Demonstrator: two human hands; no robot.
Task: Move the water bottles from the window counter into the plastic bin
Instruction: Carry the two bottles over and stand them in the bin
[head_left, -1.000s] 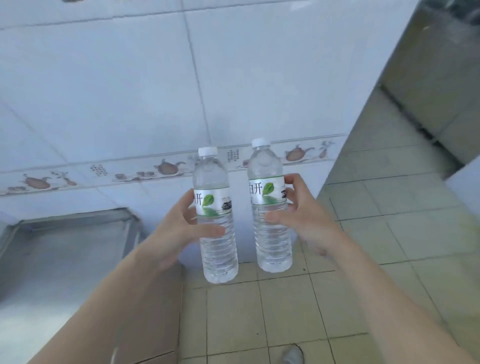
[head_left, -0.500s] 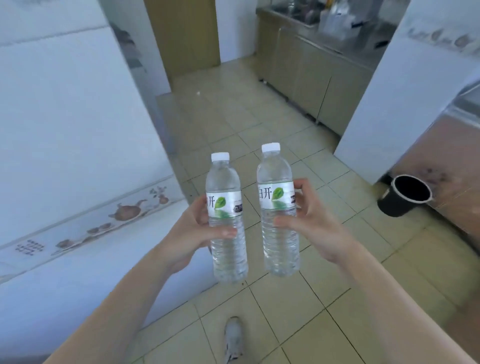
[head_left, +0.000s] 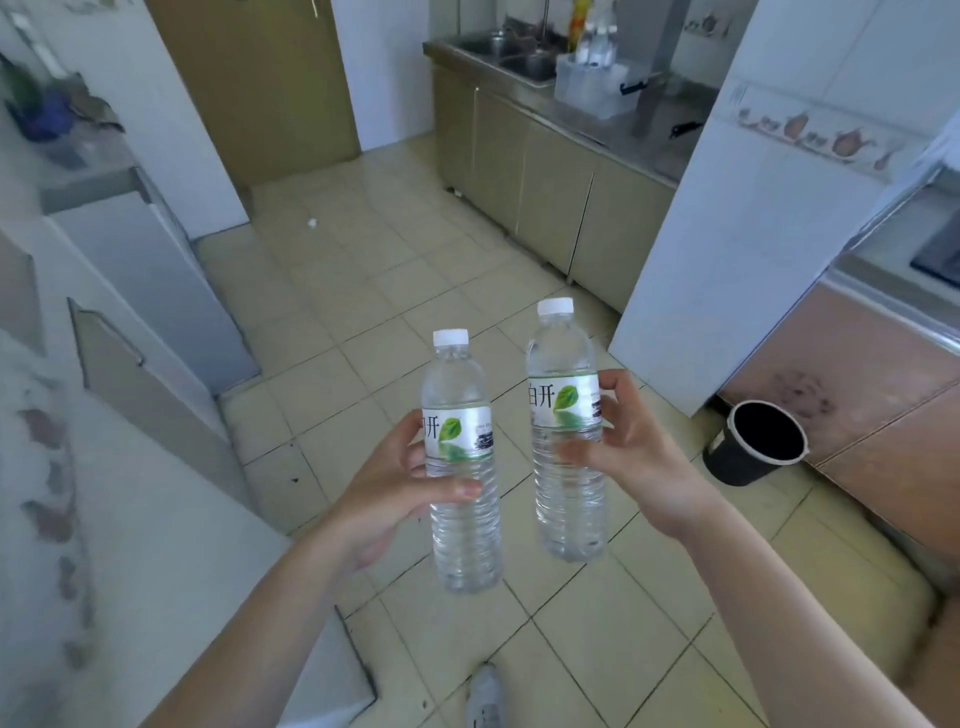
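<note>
Holding one bottle per hand, I have both upright over the tiled floor (head_left: 405, 291). My left hand (head_left: 384, 499) wraps its fingers around the left bottle (head_left: 462, 467); my right hand (head_left: 628, 457) pinches the right bottle (head_left: 566, 431) at its label. Both bottles sit left of the black bucket (head_left: 753, 441). Far beyond them, a clear plastic bin (head_left: 592, 88) rests on the steel counter (head_left: 639, 130).
</note>
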